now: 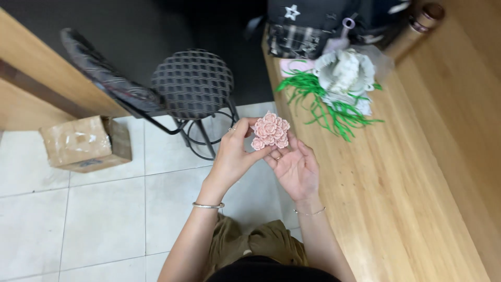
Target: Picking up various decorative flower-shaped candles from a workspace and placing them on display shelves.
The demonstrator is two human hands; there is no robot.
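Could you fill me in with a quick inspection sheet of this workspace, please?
Surface: wooden table, bare near the person.
Job's things: cluster of small pink roses, held off the table's edge.
Clutter: green strips, whitish bundle, dark bag at the far end.
Fingers: left hand pinches the roses; right hand lies palm up beneath them.
Cables: nothing seen.
Surroundings: tiled floor, round stool, cardboard box.
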